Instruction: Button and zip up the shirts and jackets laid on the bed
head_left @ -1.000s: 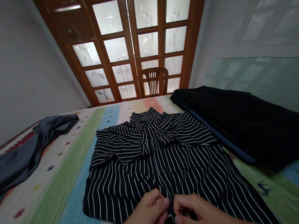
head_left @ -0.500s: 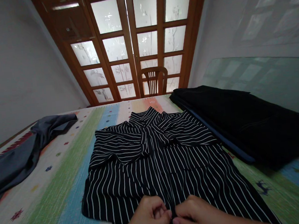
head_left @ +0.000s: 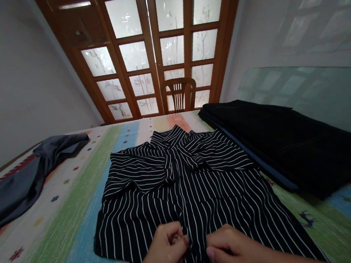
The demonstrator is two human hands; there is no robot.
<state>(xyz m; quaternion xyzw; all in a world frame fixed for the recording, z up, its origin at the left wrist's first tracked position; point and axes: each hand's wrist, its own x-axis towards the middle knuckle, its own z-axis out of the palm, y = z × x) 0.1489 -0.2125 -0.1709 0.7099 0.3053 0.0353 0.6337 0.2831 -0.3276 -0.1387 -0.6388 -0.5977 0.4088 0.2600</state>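
Note:
A black shirt with white vertical stripes [head_left: 182,197] lies face up and buttoned at the collar, its short sleeves folded in across the chest. At its lower front, my left hand [head_left: 166,248] pinches the cloth at the middle opening with curled fingers. My right hand [head_left: 227,250] grips the cloth just beside it. Both hands hide the shirt's front edge, so I cannot see any button there.
The shirt rests on a striped, multicoloured bed cover [head_left: 49,238]. A folded black garment [head_left: 282,146] lies to the right, and a crumpled grey cloth [head_left: 25,187] lies to the left. A wooden chair [head_left: 178,96] stands before glazed wooden doors [head_left: 155,50].
My hands have drawn slightly apart along the shirt's front, with my left hand shifting left and up. The view has tilted slightly.

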